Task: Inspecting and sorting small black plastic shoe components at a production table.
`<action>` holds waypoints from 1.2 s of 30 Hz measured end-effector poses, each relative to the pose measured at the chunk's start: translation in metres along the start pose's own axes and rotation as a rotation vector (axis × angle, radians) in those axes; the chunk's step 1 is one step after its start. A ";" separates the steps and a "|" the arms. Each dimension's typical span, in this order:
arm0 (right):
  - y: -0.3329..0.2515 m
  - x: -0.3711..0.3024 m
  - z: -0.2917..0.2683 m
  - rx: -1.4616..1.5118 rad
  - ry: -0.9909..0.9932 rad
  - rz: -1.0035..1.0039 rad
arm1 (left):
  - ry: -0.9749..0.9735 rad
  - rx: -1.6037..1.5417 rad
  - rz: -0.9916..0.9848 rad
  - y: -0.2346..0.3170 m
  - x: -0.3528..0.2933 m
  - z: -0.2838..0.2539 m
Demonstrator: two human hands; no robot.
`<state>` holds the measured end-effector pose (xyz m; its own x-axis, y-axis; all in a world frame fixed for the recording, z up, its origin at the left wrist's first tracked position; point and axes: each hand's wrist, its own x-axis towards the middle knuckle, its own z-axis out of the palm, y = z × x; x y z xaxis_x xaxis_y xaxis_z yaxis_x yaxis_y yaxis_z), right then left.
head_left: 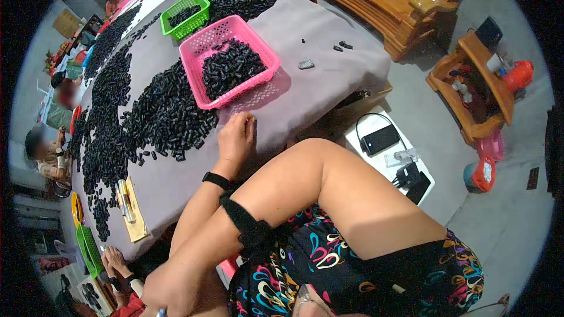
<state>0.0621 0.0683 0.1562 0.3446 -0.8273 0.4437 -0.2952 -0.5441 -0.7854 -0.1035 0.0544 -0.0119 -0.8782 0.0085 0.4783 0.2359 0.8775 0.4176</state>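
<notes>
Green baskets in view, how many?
2: one green basket beyond the pink basket, another green basket at lower left, by the table edge. More may be hidden.

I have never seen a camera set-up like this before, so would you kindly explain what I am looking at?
There is no machine here, only a person's two bare hands. The single picture comes from a wide fisheye camera worn on the head, looking down, so straight edges bend. The left hand is curled at the edge of a grey cloth-covered table; whether it holds anything is hidden. The right hand is lower, near a small pale-blue object too cropped to identify. On the table lie heaps of small black cylindrical pieces, with more inside a pink perforated plastic basket and a green one.
</notes>
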 end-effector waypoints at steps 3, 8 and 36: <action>0.002 -0.004 -0.001 -0.075 -0.062 0.130 | -0.028 -0.008 0.012 0.000 0.001 0.002; 0.018 -0.006 -0.015 -0.115 -0.113 0.228 | 0.024 0.017 -0.020 -0.009 -0.007 0.002; 0.073 -0.037 -0.047 -0.202 -0.225 0.537 | 0.097 -0.018 -0.014 -0.014 -0.009 0.004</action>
<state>-0.0140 0.0524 0.1028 0.2741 -0.9553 -0.1109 -0.6349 -0.0931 -0.7670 -0.1004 0.0444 -0.0251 -0.8371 -0.0510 0.5447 0.2319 0.8686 0.4378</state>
